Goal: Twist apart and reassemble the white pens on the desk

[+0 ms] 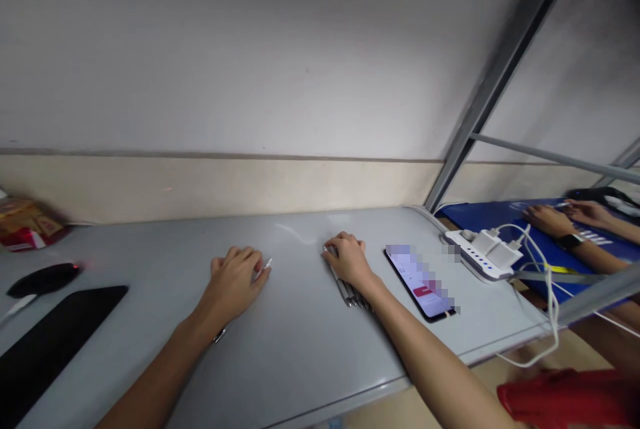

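My left hand (234, 285) is closed around a slim pen (268, 263). The pen's pale tip sticks out past the thumb, and its clip end shows below the wrist; the middle is hidden by the palm. To the right, my right hand (347, 259) rests low on the table with its fingers curled over several grey pens (345, 290). Their clip ends point toward me from under the palm, while the fingers cover most of the other ends. A phone (420, 285) with a lit screen lies just right of this hand.
The grey table (280, 362) meets the wall. At left are a black pad (65, 329), a black mouse (45, 279) and a red-gold packet (27, 222). A white power strip (480, 255) with cables lies by the metal frame (455, 149). Another person's hands (553, 221) work beyond it.
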The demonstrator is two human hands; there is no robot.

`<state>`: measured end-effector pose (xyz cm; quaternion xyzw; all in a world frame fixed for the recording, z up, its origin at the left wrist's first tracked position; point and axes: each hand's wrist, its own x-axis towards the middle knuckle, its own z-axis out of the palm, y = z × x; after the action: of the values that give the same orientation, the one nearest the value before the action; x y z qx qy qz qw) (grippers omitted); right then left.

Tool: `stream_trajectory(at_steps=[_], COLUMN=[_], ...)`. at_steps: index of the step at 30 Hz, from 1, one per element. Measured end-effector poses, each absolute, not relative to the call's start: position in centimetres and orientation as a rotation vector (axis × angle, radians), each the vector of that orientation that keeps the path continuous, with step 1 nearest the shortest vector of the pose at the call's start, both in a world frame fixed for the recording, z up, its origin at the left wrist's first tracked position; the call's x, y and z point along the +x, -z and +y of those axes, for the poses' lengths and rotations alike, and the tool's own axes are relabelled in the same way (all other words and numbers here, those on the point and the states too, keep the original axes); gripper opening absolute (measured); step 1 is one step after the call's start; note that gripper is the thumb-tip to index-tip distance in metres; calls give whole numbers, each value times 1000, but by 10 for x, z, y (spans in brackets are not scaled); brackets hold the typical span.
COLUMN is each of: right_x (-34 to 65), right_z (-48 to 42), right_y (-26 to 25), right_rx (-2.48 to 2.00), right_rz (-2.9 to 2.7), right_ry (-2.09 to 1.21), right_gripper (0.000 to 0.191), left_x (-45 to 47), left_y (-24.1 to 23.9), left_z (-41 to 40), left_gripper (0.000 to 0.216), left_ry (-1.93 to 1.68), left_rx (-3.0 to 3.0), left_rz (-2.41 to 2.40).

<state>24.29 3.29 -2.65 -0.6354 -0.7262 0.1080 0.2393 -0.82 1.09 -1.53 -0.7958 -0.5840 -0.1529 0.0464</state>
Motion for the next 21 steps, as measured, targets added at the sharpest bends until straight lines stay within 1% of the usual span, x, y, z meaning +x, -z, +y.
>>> stream_trajectory(at_steps=[7,13,21], right_x=[240,234,230], right_z=[30,25,21], right_y=[24,23,21], right_rx=[-1703,-1552,-1503], right_rz=[-1957,-1961,-1981], right_ry=[-299,-309,-312], right_gripper=[20,24,24], left_x=[-8,-5,-8], left_y=[11,11,17], left_z=[9,8,11], left_gripper=[27,28,29], left_ry=[427,493,512], left_rx=[-2462,-2515,-2538], left_rz=[-1794,-1791,-1775])
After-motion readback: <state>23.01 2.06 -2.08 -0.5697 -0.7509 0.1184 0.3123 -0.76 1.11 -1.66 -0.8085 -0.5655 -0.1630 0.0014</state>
